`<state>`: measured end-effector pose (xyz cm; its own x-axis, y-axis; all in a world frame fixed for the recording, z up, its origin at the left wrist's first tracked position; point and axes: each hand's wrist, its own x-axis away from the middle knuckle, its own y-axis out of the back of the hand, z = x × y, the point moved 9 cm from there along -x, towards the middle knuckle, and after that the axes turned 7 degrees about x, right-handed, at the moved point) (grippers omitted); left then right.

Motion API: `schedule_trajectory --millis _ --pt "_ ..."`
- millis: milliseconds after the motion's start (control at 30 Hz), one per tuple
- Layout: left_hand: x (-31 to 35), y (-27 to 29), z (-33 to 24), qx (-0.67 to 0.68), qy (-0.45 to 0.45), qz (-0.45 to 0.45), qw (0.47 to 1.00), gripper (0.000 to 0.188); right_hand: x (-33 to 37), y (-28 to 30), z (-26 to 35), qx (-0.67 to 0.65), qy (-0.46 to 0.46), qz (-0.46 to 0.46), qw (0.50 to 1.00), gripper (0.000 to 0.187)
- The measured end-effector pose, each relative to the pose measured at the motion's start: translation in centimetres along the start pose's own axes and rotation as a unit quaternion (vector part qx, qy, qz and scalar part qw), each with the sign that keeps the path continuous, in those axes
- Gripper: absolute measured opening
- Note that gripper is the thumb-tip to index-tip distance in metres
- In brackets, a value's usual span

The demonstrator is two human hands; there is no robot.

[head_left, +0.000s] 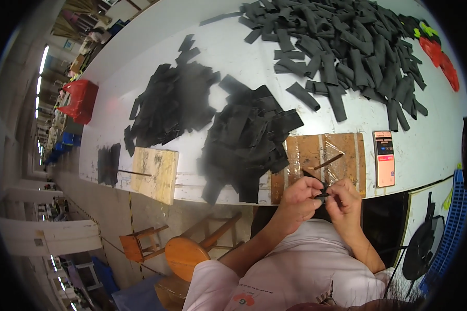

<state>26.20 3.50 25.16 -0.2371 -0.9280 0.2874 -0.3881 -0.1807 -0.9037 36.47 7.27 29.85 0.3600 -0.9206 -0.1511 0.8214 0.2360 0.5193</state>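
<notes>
Close to my body, at the table's front edge, my left hand point(299, 198) and my right hand point(344, 199) are together with bent fingers. Between them they pinch a small black fabric piece point(321, 197), partly covered by the fingertips. Just beyond lies a brown board point(307, 149) with strips of clear tape on it. A thin brown stick point(329, 161) slants over this board. Left of the board spreads a heap of flat black fabric pieces point(246, 132).
Farther off, a large pile of rolled black fabric tubes point(342, 52) covers the table point(233, 52). More flat pieces point(174, 101) and a pale wooden block point(155, 173) lie to the left. A phone point(384, 158) rests right of the board. Wooden stools point(189, 256) stand at lower left.
</notes>
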Motion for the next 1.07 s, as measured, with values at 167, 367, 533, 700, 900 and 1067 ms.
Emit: schedule_trajectory --millis 167,367,533,700,900,1067 --pt "-0.2 1.2 -1.2 -0.277 -0.124 -0.091 0.948 0.027 1.4 -3.6 -4.3 -0.446 -0.277 0.116 0.843 0.006" --pt "1.7 -0.6 -3.6 -0.536 -0.337 -0.17 0.755 0.019 1.9 -5.9 -3.8 -0.53 -0.307 0.174 0.771 0.014" --pt "0.7 2.2 -1.9 -0.348 -0.269 -0.148 0.886 0.019 1.3 -5.1 -4.6 -0.415 -0.245 0.134 0.866 0.018" --pt "0.2 3.0 -0.4 -0.028 -0.1 -0.091 0.99 0.03 0.9 -4.2 -4.3 -0.373 -0.208 0.082 0.9 0.02" --pt "1.0 -0.4 1.5 0.132 0.044 0.025 0.99 0.036 1.0 -2.6 -3.3 -0.391 -0.171 0.068 0.902 0.023" --pt "3.0 -4.1 1.8 0.282 0.141 0.175 0.933 0.037 1.3 -3.1 -2.2 -0.449 -0.18 0.143 0.863 0.027"
